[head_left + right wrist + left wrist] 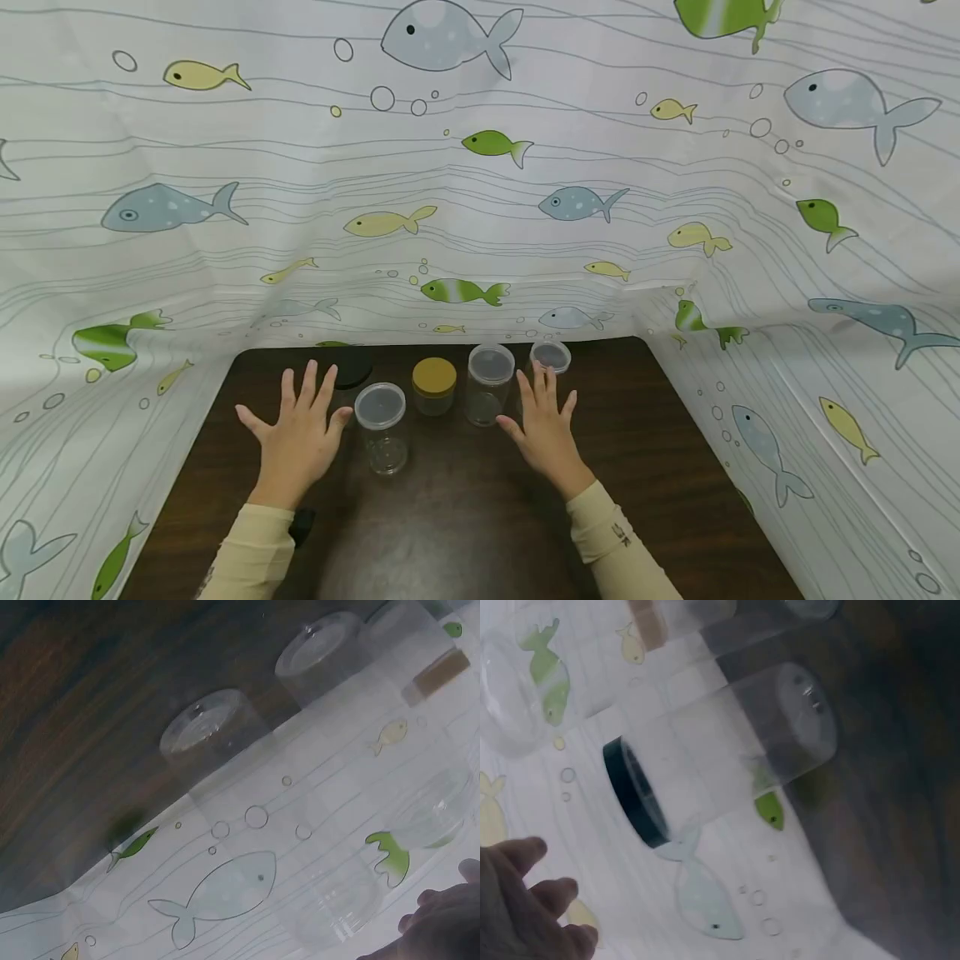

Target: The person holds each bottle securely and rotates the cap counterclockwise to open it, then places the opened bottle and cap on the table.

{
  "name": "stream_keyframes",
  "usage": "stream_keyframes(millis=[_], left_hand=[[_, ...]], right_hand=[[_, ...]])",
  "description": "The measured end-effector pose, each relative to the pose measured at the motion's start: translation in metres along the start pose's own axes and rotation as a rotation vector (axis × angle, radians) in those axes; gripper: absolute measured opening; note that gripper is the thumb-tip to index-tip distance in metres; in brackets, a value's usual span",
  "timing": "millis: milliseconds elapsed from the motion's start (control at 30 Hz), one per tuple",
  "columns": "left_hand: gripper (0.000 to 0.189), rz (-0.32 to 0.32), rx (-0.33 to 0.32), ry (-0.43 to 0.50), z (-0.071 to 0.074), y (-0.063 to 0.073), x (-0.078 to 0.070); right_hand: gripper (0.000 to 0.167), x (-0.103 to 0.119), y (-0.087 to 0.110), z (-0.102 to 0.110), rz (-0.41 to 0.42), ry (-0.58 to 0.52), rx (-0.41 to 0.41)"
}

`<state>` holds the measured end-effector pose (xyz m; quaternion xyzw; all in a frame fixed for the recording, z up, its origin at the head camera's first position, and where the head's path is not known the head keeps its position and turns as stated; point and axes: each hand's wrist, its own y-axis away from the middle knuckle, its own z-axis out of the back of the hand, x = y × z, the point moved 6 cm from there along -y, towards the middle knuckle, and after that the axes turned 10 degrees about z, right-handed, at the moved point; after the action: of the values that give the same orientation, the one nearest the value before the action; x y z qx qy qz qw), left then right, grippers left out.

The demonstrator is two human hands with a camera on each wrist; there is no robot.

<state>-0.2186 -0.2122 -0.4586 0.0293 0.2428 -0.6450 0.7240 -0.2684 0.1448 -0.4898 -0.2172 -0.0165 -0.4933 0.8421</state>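
Note:
My left hand [300, 437] is held with its fingers spread, just left of a clear jar with a translucent lid [381, 408]. Partly hidden behind its fingers is a jar with a black lid [352, 367]; the left wrist view shows that jar's clear body [712, 757] beyond the fingertips. My right hand [550, 429], also spread, overlaps the rightmost clear jar [551, 357] in the head view. Next to its thumb stands another tall clear jar [490, 387]. A short jar with a golden-yellow lid [434, 379] is between the hands. Neither hand holds anything.
The dark wooden table [442, 533] carries the jars towards its far edge. A white fish-patterned cloth [450, 183] rises behind it and hangs along both sides.

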Motion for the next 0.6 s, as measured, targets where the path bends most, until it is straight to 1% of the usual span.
stream_keyframes(millis=[100, 233, 300, 367, 433, 467, 533, 600], left_hand=[[0.07, 0.033, 0.002, 0.04, -0.005, 0.006, 0.005], [0.071, 0.112, 0.058, 0.088, -0.015, 0.015, 0.016], [0.072, 0.143, 0.111, 0.084, -0.022, 0.018, 0.02], [0.073, 0.147, 0.155, 0.071, -0.029, 0.02, 0.023], [0.075, 0.139, 0.215, 0.088, -0.036, 0.022, 0.023], [0.077, 0.136, 0.245, 0.104, -0.041, 0.023, 0.023], [0.086, 0.133, 0.313, 0.17, -0.051, 0.023, 0.022], [0.094, 0.152, 0.38, 0.252, -0.061, 0.023, 0.022]], right_hand=[[0.084, 0.01, 0.001, -0.003, 0.024, -0.009, 0.006], [0.083, 0.021, 0.0, -0.009, 0.059, -0.02, 0.016], [0.082, 0.024, 0.0, -0.011, 0.071, -0.016, 0.018], [0.082, 0.025, -0.001, -0.012, 0.076, -0.004, 0.016], [0.082, 0.025, 0.0, -0.013, 0.075, 0.003, 0.013], [0.081, 0.025, 0.001, -0.013, 0.074, 0.004, 0.014], [0.081, 0.025, 0.002, -0.016, 0.075, 0.002, 0.023], [0.081, 0.026, 0.003, -0.019, 0.074, 0.002, 0.037]])
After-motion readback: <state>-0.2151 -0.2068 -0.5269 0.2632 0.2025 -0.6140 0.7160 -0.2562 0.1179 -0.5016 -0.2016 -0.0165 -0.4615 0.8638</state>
